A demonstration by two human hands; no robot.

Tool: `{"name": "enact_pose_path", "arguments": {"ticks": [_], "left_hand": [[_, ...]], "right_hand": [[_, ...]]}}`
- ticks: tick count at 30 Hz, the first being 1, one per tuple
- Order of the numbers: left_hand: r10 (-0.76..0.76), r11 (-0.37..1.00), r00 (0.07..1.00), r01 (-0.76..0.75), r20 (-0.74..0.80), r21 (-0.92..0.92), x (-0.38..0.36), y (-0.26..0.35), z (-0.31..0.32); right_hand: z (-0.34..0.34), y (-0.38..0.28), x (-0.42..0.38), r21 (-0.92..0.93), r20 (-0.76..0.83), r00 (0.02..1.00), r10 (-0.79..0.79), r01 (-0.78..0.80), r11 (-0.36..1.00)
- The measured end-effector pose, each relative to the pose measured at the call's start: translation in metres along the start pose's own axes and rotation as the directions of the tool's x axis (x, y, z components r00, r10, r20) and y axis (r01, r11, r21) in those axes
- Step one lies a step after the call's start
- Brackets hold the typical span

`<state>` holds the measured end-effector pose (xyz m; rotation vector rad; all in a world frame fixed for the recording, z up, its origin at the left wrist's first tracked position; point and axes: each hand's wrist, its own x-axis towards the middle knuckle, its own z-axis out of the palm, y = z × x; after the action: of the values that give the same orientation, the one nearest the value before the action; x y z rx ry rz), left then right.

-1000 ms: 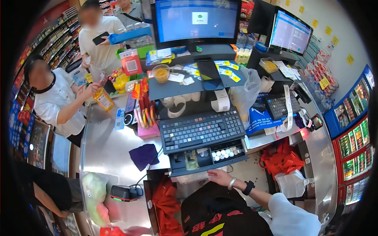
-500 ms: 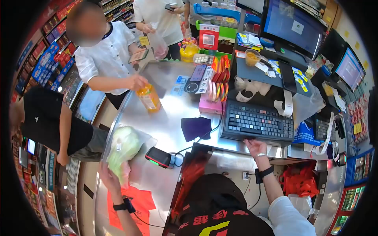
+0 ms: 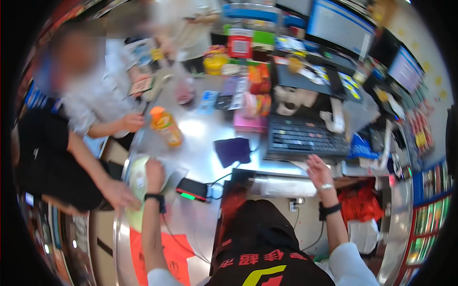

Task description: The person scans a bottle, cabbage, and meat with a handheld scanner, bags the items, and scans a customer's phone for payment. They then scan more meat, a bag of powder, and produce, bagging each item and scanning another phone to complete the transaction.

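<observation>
My left hand (image 3: 153, 173), smeared by motion, overlaps a pale green vegetable in a clear bag (image 3: 139, 170) on the metal counter. Its fingers do not show clearly. Another person's hand (image 3: 120, 194) reaches to the same bag from the left. Beyond my left hand stands a bottle of orange drink (image 3: 168, 128) with an orange cap. Just in front of the black keyboard (image 3: 305, 138), my right hand (image 3: 318, 170) is raised with loosely bent fingers and nothing in it. A scanner-like black and red box (image 3: 192, 189) with a green light lies right of the bag.
A red plastic bag (image 3: 164, 257) lies flat at the counter's near left. A dark purple cloth (image 3: 232, 151) rests mid-counter, with a cable beside it. Small packets and a pink box (image 3: 250, 123) stand left of the keyboard. Customers stand across the counter; monitors (image 3: 341, 28) rise behind.
My left hand has moved forward over the bagged vegetable. The customer has let go of the drink bottle. A person at the left now reaches to the vegetable bag. My right hand has shifted slightly.
</observation>
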<state>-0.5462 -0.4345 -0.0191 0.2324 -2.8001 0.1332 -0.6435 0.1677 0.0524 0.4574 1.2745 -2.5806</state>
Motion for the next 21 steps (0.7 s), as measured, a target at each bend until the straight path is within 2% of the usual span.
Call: {"name": "enact_pose_path", "arguments": {"ticks": [1,2,3,5,6,9,10,11,14,16,18,19,20,21], "left_hand": [[-0.037,0.997,0.997,0.033,0.072,0.063,0.004,-0.002,0.007],[-0.045,0.989,0.998,0.039,0.038,0.145,0.006,-0.004,0.019],[-0.088,0.989,0.990,0.075,0.106,0.125,0.010,-0.003,0.017],[-0.114,0.969,0.956,0.047,0.272,0.241,0.021,-0.007,0.024],[-0.146,0.970,0.941,0.075,0.305,0.231,0.026,-0.002,0.017],[-0.188,0.938,0.916,0.061,0.355,0.341,0.031,-0.002,0.018],[-0.207,0.921,0.901,0.048,0.382,0.386,0.035,-0.002,0.017],[-0.213,0.927,0.852,0.022,0.479,0.374,0.039,-0.001,0.007],[-0.253,0.847,0.831,-0.057,0.496,0.528,0.033,-0.003,0.014],[-0.315,0.816,0.761,-0.088,0.567,0.571,0.030,-0.010,0.025],[-0.365,0.806,0.679,-0.111,0.637,0.581,0.024,-0.013,0.022],[-0.383,0.813,0.633,-0.113,0.672,0.571,0.017,-0.015,0.015],[-0.401,0.821,0.587,-0.111,0.704,0.560,0.012,-0.018,0.009],[-0.448,0.836,0.483,-0.073,0.752,0.544,0.009,-0.023,0.010]], "right_hand": [[-0.001,0.001,-0.001,-0.017,-0.024,0.999,0.024,-0.024,1.000],[0.002,0.003,-0.003,-0.016,-0.020,0.999,0.033,-0.034,0.999],[0.005,0.008,-0.001,-0.014,-0.013,0.999,0.047,-0.047,0.999],[0.017,0.023,0.008,-0.070,-0.003,0.997,0.078,-0.078,0.994],[0.025,0.030,0.011,-0.103,0.011,0.996,0.089,-0.088,0.991],[0.093,0.050,0.007,-0.302,0.035,0.993,0.110,-0.095,0.949],[0.115,0.061,0.005,-0.399,0.085,0.991,0.106,-0.063,0.915],[0.134,0.072,0.004,-0.469,0.168,0.974,0.149,-0.054,0.882],[0.187,0.104,-0.002,-0.601,0.389,0.862,0.324,-0.029,0.799],[0.198,0.139,0.003,-0.676,0.536,0.734,0.417,0.077,0.733],[0.216,0.159,-0.008,-0.758,0.600,0.628,0.496,0.248,0.603],[0.215,0.173,-0.007,-0.770,0.636,0.568,0.523,0.427,0.474],[0.220,0.182,-0.006,-0.698,0.700,0.468,0.539,0.608,0.379],[0.220,0.194,-0.004,-0.662,0.723,0.421,0.548,0.648,0.376]]}}
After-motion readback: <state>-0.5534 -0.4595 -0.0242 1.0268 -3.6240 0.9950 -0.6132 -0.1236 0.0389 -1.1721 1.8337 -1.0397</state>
